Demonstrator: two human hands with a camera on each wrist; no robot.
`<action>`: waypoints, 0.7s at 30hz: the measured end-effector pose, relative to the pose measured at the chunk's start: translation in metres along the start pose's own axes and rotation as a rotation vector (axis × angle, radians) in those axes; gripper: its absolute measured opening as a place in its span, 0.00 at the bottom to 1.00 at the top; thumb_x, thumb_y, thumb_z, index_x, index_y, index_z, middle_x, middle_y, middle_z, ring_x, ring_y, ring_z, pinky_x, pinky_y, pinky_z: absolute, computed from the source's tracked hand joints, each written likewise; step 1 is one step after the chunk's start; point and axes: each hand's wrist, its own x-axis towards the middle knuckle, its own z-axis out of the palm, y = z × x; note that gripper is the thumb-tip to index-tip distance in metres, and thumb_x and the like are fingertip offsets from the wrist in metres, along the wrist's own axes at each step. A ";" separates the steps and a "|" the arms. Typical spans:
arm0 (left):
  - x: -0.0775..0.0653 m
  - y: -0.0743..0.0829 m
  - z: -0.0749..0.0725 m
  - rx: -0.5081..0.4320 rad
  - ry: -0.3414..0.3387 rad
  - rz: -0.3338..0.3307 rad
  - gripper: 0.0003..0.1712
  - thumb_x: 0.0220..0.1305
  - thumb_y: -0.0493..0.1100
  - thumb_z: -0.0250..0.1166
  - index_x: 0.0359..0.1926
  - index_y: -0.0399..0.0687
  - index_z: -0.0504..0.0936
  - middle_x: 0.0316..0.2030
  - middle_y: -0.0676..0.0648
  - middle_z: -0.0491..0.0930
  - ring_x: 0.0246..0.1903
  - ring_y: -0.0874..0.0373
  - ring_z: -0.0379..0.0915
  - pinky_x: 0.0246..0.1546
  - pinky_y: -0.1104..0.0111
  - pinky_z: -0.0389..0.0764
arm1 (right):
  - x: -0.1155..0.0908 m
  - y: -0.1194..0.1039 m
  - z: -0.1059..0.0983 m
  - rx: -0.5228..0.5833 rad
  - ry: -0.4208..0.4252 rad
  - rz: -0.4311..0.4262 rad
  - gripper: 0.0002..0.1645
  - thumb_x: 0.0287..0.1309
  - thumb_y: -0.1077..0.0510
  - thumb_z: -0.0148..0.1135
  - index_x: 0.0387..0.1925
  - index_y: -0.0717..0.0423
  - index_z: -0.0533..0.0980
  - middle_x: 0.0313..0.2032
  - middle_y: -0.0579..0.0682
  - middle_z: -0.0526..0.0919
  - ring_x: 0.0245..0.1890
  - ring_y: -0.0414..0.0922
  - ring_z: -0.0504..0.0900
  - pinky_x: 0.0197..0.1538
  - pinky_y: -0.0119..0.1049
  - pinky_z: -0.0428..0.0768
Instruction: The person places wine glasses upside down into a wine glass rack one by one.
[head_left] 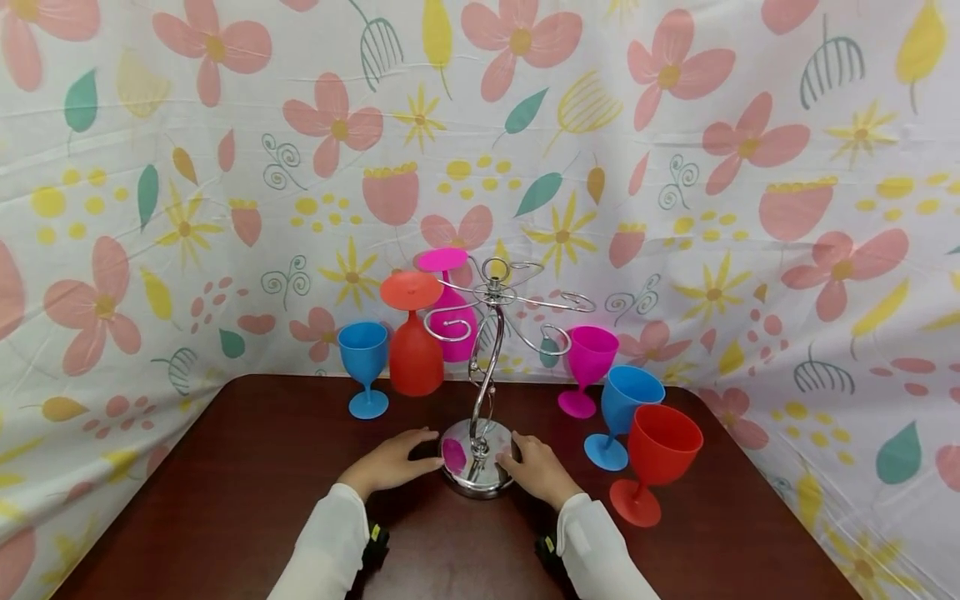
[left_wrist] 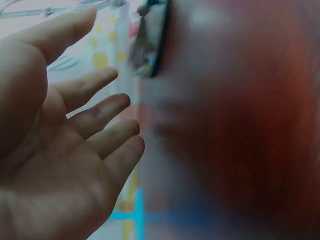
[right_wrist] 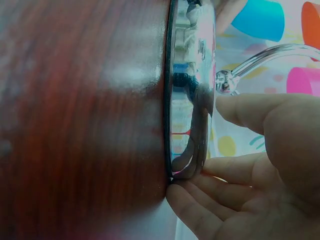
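A chrome stemware rack (head_left: 491, 358) with curled wire arms stands upright on a round mirrored base (head_left: 480, 479). An orange-red goblet (head_left: 416, 358) and a magenta goblet (head_left: 455, 321) hang upside down from its left arms. My left hand (head_left: 395, 462) is beside the base's left edge, fingers spread and relaxed; in the left wrist view its palm holds nothing. My right hand (head_left: 542, 471) grips the base's right rim. In the right wrist view the thumb (right_wrist: 245, 111) lies over the top side and the fingers (right_wrist: 197, 210) meet the edge.
A blue goblet (head_left: 364, 354) stands upright at the back left of the dark wooden table (head_left: 187, 500). On the right stand a magenta goblet (head_left: 590, 358), another blue goblet (head_left: 630, 400) and a red goblet (head_left: 660, 450). A flowered cloth (head_left: 480, 167) hangs behind the table.
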 end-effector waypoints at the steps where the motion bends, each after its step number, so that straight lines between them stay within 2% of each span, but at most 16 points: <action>1: -0.003 0.000 -0.006 0.000 0.017 0.015 0.37 0.68 0.60 0.63 0.71 0.46 0.71 0.69 0.39 0.66 0.69 0.38 0.60 0.65 0.40 0.64 | -0.001 0.001 0.000 0.008 -0.003 0.000 0.40 0.68 0.50 0.63 0.66 0.77 0.64 0.62 0.71 0.72 0.64 0.65 0.70 0.63 0.59 0.70; 3: -0.010 0.001 -0.020 0.000 0.070 0.058 0.33 0.70 0.57 0.63 0.68 0.45 0.73 0.66 0.40 0.71 0.66 0.39 0.65 0.63 0.42 0.67 | -0.002 0.002 0.001 0.019 -0.008 0.005 0.41 0.68 0.48 0.62 0.67 0.76 0.64 0.63 0.70 0.71 0.65 0.65 0.69 0.64 0.59 0.69; 5: -0.016 0.003 -0.036 0.014 0.153 0.104 0.27 0.71 0.52 0.64 0.65 0.44 0.77 0.61 0.42 0.77 0.62 0.41 0.71 0.60 0.45 0.72 | -0.003 0.003 0.002 0.025 -0.013 0.009 0.42 0.68 0.47 0.62 0.68 0.75 0.63 0.64 0.70 0.70 0.66 0.65 0.68 0.65 0.59 0.68; 8: -0.022 0.007 -0.062 0.077 0.336 0.154 0.21 0.70 0.45 0.65 0.61 0.43 0.80 0.55 0.42 0.81 0.56 0.43 0.75 0.55 0.47 0.77 | -0.004 0.003 0.001 0.031 -0.021 0.018 0.43 0.68 0.45 0.62 0.69 0.74 0.63 0.65 0.69 0.69 0.67 0.65 0.67 0.66 0.58 0.67; 11: -0.022 0.011 -0.087 0.182 0.513 0.148 0.21 0.69 0.43 0.67 0.60 0.43 0.81 0.55 0.41 0.80 0.56 0.42 0.74 0.55 0.47 0.77 | -0.005 0.003 0.000 0.032 -0.029 0.019 0.44 0.67 0.44 0.63 0.69 0.74 0.63 0.65 0.70 0.68 0.67 0.64 0.67 0.66 0.58 0.66; 13: -0.020 0.013 -0.100 0.240 0.590 0.130 0.22 0.68 0.43 0.67 0.61 0.42 0.80 0.56 0.40 0.79 0.56 0.42 0.72 0.55 0.46 0.76 | -0.005 0.002 -0.001 0.031 -0.034 0.020 0.44 0.67 0.45 0.63 0.69 0.74 0.63 0.66 0.70 0.68 0.67 0.64 0.66 0.67 0.58 0.66; 17: -0.008 0.013 -0.118 0.348 0.657 0.120 0.24 0.67 0.43 0.68 0.62 0.41 0.79 0.56 0.37 0.77 0.56 0.40 0.70 0.56 0.45 0.75 | -0.005 0.003 -0.003 0.032 -0.052 0.022 0.45 0.66 0.43 0.63 0.69 0.73 0.63 0.67 0.69 0.67 0.68 0.64 0.65 0.67 0.59 0.66; 21: 0.006 0.013 -0.124 0.453 0.646 0.104 0.26 0.67 0.44 0.68 0.62 0.39 0.78 0.57 0.36 0.77 0.57 0.37 0.70 0.59 0.42 0.72 | -0.006 0.003 -0.004 0.035 -0.067 0.024 0.46 0.66 0.42 0.62 0.70 0.72 0.63 0.68 0.69 0.66 0.68 0.64 0.64 0.67 0.59 0.65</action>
